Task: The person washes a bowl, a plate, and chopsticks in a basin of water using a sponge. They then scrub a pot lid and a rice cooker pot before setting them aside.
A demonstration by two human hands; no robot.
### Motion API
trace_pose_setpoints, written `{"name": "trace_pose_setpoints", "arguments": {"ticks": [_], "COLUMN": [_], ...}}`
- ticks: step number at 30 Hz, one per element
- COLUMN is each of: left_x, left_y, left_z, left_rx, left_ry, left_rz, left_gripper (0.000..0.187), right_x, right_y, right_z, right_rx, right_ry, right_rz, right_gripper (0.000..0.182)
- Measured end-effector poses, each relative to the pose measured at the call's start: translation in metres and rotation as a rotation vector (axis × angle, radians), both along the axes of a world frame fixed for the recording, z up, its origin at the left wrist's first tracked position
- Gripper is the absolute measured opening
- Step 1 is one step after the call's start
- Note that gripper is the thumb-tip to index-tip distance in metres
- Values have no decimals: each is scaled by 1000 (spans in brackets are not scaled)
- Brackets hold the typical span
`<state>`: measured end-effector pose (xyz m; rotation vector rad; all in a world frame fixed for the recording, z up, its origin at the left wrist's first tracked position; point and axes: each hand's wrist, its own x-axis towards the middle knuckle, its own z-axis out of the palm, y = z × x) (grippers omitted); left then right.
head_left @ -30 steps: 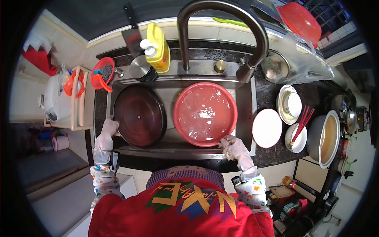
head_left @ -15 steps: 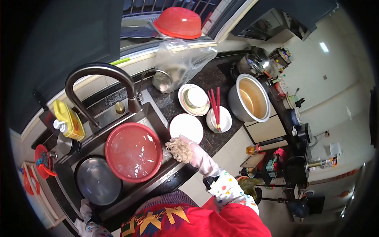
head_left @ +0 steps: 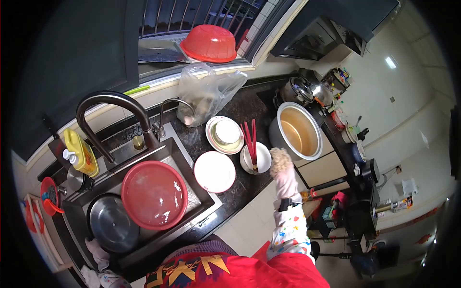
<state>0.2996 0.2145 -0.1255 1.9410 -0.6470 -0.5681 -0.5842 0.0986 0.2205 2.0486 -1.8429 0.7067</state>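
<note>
My right hand (head_left: pixel 285 181), in a pale pink glove, is shut on a tan fibrous scrubber (head_left: pixel 280 160). It is raised over the counter's front edge, just left of a large metal pot (head_left: pixel 297 130) and right of a white bowl (head_left: pixel 261 154) that has red chopsticks (head_left: pixel 249 138) in it. My left hand (head_left: pixel 98 253), also gloved, rests at the front left corner of the sink (head_left: pixel 204 204), beside a dark round pan (head_left: pixel 113 223). Its grip is too small to make out. A red basin (head_left: pixel 153 194) with water sits in the sink.
On the dark counter lie a white plate (head_left: pixel 214 171), a plate with a bowl (head_left: pixel 224 133) and a plastic bag (head_left: pixel 206 91). A curved faucet (head_left: pixel 111 102) and a yellow soap bottle (head_left: pixel 81 154) stand behind the sink. Cookware crowds the counter's far right.
My view has swung right. My right hand carried the scrubber from the red basin's rim, past the white plate, to beside the metal pot. My left hand stayed at the sink's left corner.
</note>
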Motion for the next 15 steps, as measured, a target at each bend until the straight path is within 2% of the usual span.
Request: {"name": "trace_pose_setpoints", "arguments": {"ticks": [1,2,3,4,6,8,9,10,11,12,14,15], "left_x": [-3,-4,-9,-9,-28,-54,-63,-70,-75,-81,-102,-121], "left_y": [-4,-8,-7,-8,-6,-11,-13,-10,-3,-1,1,0], "left_z": [4,16,21,15,16,27,29,30,30,22,26,37], "left_rx": [-28,156,148,76,4,-167,-167,16,210,221,248,263], "left_ry": [2,57,50,-62,-186,276,264,11,-240,-249,-247,-236], "left_rz": [26,47,59,54,62,75,87,12,-57,-32,2,9], "left_gripper": [38,46,46,48,50,51,51,50,49,48,47,48], "right_x": [-10,-47,-79,-111,-150,-180,-194,-206,-219,-217,-209,-223], "right_y": [0,-9,-16,-24,-32,-35,-36,-38,-42,-39,-32,-31], "right_z": [19,0,-7,-15,-7,-6,-3,-3,-2,0,28,17], "right_rx": [34,-66,-80,-236,-265,-277,-263,-255,-292,-223,-118,-110], "right_ry": [63,-211,-754,-1303,-1251,-1431,-1652,-1865,-2282,-2068,-2183,-2022], "right_rz": [-59,-44,-5,48,37,33,61,92,90,129,64,-127], "right_gripper": [26,26,26,26,27,29,31,32,36,40,65,66]}}
